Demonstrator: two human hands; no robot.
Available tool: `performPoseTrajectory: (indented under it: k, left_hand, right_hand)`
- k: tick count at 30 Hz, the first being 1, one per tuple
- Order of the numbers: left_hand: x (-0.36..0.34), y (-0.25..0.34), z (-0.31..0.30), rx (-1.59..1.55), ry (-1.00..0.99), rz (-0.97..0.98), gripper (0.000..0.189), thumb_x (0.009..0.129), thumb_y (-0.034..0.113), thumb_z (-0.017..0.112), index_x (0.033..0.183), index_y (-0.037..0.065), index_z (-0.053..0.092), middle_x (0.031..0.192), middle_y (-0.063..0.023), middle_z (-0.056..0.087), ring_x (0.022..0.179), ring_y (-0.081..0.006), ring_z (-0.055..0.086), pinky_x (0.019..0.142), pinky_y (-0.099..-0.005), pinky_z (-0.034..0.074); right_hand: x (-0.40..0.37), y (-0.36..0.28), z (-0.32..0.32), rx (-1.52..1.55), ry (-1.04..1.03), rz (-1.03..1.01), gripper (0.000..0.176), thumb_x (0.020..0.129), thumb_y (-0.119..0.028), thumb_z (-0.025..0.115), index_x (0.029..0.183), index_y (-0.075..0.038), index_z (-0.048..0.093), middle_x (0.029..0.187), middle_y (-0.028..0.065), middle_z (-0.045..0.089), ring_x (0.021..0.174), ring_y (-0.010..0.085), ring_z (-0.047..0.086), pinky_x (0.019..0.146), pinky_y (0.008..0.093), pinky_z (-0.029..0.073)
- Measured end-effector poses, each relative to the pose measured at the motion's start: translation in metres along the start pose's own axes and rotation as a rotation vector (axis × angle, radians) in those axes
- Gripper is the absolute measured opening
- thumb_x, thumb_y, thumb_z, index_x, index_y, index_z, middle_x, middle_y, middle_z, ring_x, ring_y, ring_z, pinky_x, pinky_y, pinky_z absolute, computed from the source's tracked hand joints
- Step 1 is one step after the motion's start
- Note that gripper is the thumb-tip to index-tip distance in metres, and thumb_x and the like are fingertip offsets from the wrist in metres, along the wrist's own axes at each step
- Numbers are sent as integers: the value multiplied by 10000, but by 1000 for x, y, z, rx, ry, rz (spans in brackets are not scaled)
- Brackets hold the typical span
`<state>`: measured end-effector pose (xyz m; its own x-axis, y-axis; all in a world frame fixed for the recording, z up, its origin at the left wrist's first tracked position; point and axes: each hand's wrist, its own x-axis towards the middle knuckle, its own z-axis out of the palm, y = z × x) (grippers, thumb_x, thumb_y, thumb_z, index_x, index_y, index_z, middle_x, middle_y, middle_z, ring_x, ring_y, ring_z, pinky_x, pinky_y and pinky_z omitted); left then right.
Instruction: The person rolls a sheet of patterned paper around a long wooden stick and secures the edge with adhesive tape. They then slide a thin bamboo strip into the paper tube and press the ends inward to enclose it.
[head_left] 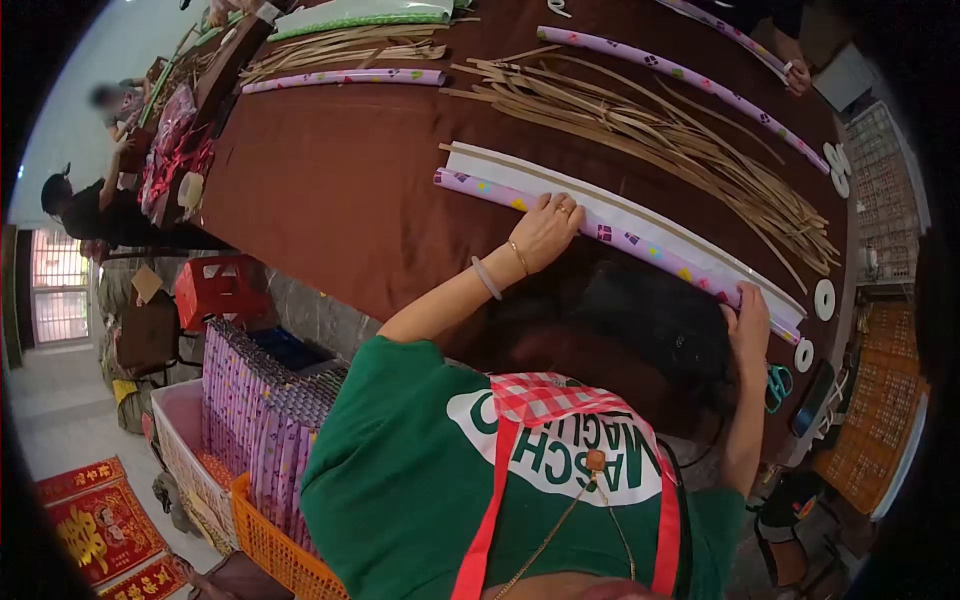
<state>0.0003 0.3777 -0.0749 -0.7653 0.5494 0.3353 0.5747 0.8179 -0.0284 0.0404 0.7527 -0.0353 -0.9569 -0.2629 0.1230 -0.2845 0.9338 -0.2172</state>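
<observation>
Across the brown-covered table in front of me lies a purple patterned sheet (645,246), partly rolled along its near edge, with its white inner side (660,217) facing up beyond the roll. A thin tan strip runs along its far edge. My left hand (545,234), wearing a ring and bracelets, presses curled fingers over the roll left of its middle. Near the right end, my right hand (750,325) grips the same roll with fingers over it and the thumb on the near side.
Beyond the sheet lies a bundle of tan strips (640,120). A finished-looking purple roll (690,78) is behind it. White tape rolls (824,299) and teal-handled scissors (778,388) sit at right. Lower left, purple rolls fill an orange basket (275,545). Other people are at the far left and top right.
</observation>
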Motion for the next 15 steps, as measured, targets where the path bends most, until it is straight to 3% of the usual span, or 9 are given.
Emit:
performPoseTrajectory:
  k: [2,3,6,8,10,13,15]
  left_hand:
    - [1,1,-3,-87,89,-13,180,769,134,504,911,23,497,956,-130,540,954,-261,514,842,-355,394]
    - [0,0,-6,-164,-14,-39,226,770,134,529,960,15,502,1022,-145,522,988,-283,503,865,-370,389]
    - [-4,0,1,-360,-24,-146,317,748,126,604,1040,35,520,1064,-162,497,989,-304,500,834,-398,424]
    - [0,7,-11,-318,-40,-166,383,707,134,655,1055,49,520,1036,-150,500,964,-316,499,815,-380,437]
    - [1,7,-13,-236,-36,-83,427,704,167,668,1087,61,512,1018,-124,508,955,-306,498,814,-383,430]
    - [3,11,-19,-154,-20,-37,446,717,210,673,1099,52,504,1053,-109,513,964,-302,498,819,-388,424]
    - [6,10,-17,-162,-37,-21,472,719,231,678,1111,42,495,1039,-122,535,942,-309,514,814,-379,429]
  right_hand:
    - [2,5,13,84,49,8,361,724,-50,633,1046,-7,477,1024,176,489,943,368,481,806,415,391]
    - [4,-2,6,136,88,-10,320,712,-42,635,1001,-12,500,973,171,500,922,369,485,783,419,392]
    - [0,6,10,154,76,16,312,707,-66,643,985,-3,516,972,172,506,920,371,484,791,417,399]
    - [0,14,12,149,24,29,363,699,-123,666,1015,-11,526,996,154,514,948,349,489,821,405,405]
    - [-7,14,14,106,137,21,369,699,-146,670,1018,-23,532,1007,137,520,966,331,490,837,397,403]
    - [-10,18,7,112,118,61,341,701,-136,655,1003,-34,535,1022,137,525,990,334,484,861,397,390]
    - [-10,19,7,119,126,-14,351,698,-144,659,1005,-34,531,1030,135,526,989,330,487,867,392,392]
